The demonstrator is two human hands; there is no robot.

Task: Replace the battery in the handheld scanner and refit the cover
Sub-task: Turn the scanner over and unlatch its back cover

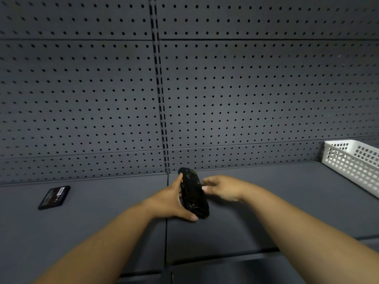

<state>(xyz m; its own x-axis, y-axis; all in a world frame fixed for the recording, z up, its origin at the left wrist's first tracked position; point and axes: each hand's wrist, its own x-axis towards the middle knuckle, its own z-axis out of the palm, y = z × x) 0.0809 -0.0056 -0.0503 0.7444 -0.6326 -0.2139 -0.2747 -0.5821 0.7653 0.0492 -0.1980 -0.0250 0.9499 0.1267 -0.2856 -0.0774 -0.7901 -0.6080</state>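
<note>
The black handheld scanner (193, 193) is held on edge over the grey shelf, near its middle. My left hand (172, 200) grips it from the left, with the thumb at its near end and a finger by an orange side button. My right hand (222, 188) is at the scanner's right side with its fingertips touching or almost touching it; the hand is blurred. A flat black battery (54, 197) with a white label lies alone on the shelf at the far left.
A white perforated plastic basket (352, 162) stands at the back right of the shelf. A grey pegboard wall (102, 99) rises right behind the scanner. The shelf's front edge (225, 259) runs below my forearms.
</note>
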